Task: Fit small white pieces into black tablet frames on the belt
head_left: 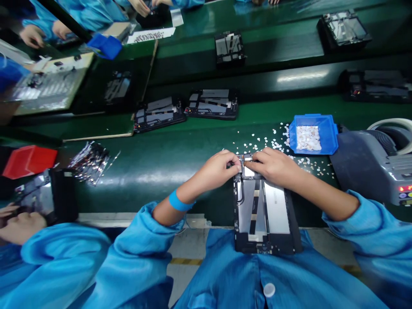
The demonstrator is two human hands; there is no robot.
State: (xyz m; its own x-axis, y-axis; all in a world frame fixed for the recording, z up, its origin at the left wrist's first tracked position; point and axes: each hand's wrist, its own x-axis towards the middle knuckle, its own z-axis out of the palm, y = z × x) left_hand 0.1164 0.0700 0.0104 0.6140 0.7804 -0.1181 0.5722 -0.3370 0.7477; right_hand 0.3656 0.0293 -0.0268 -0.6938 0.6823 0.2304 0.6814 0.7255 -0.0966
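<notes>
An opened tablet point(277, 206) with its silver battery packs exposed lies in front of my body, its near end overhanging the bench edge. At its far end my left hand point(222, 167) has thumb and forefinger pinched together; whatever is between them is too small to make out. My right hand point(272, 165) rests on the top right part of the same tablet, its bent fingers pressed on the parts there. What those fingertips hold, if anything, is hidden. Small white pieces point(273, 143) lie scattered just beyond both hands.
A blue bin point(331, 135) of white pieces stands beside a grey tape dispenser point(363, 159). More opened tablets point(212, 104) lie farther back. Thin strips point(92, 161) are heaped at left near a red bin point(28, 161). Co-workers' hands point(24, 227) work at left and across the bench.
</notes>
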